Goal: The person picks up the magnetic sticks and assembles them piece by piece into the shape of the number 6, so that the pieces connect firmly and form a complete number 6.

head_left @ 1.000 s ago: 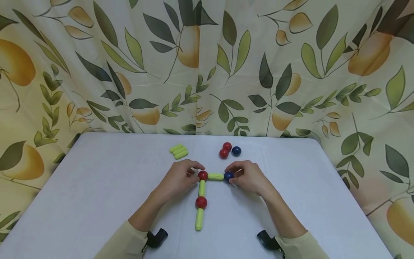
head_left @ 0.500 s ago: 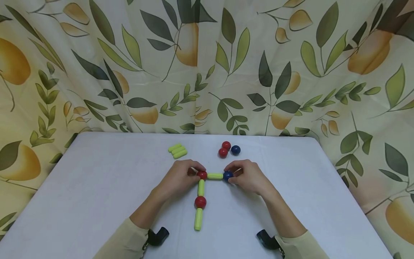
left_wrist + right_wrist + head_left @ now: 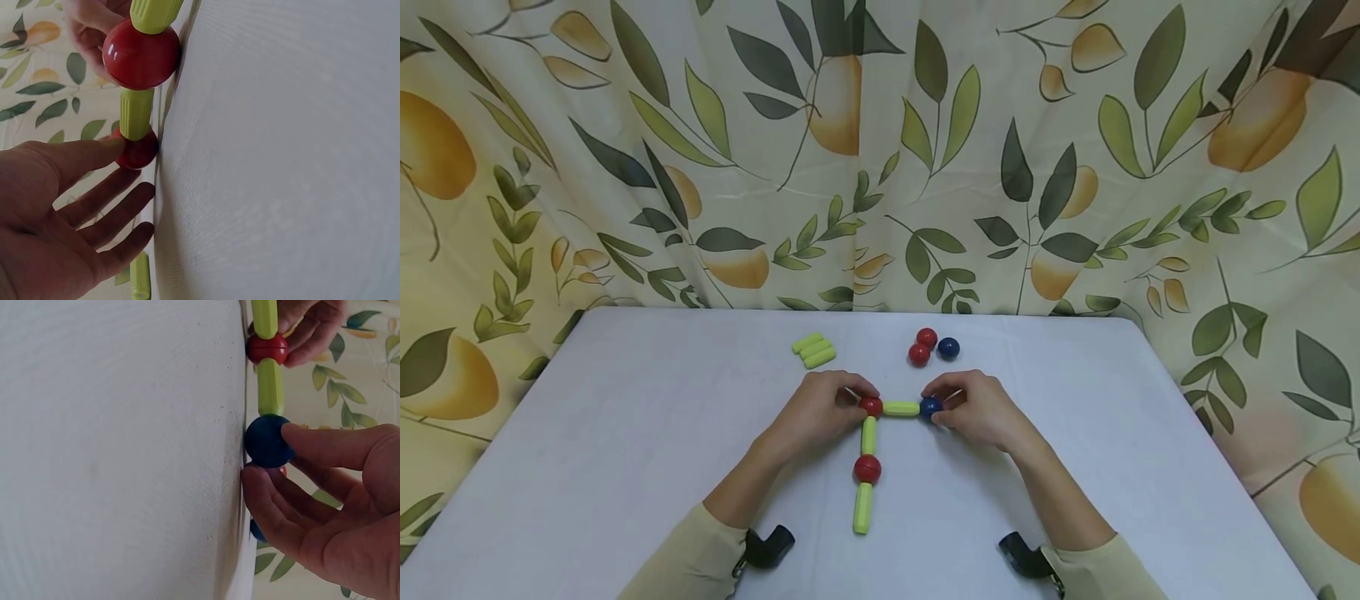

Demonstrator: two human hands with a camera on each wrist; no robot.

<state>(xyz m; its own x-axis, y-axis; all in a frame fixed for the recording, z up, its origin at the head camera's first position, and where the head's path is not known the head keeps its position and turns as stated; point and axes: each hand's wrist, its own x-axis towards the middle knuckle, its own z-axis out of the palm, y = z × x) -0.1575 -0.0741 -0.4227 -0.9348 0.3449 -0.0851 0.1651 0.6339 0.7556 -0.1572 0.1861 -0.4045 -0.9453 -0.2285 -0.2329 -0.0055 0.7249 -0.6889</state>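
Note:
My left hand point(image 3: 823, 410) pinches the upper red ball point(image 3: 872, 407), its thumb on the near side in the left wrist view. With thumb and fingers my right hand point(image 3: 981, 408) holds a dark blue ball point(image 3: 269, 441). A yellow-green ribbed rod point(image 3: 901, 409) joins these two balls crosswise. From the upper red ball a second green rod point(image 3: 868, 435) runs toward the person, down to another red ball point(image 3: 867, 468). Beyond that ball a third green rod point(image 3: 862, 508) extends, its near end free. The joined pieces lie on the white table point(image 3: 700, 375).
Several loose green rods point(image 3: 814, 350) lie together at the back, left of centre. Two loose red balls point(image 3: 922, 347) and a loose blue ball point(image 3: 949, 348) sit behind my right hand. A leaf-and-fruit patterned curtain point(image 3: 880, 208) hangs beyond the table's back edge.
My left fingers have come slightly right, closer around the upper red ball. The right hand keeps its hold on the blue ball, and the joined pieces look unchanged.

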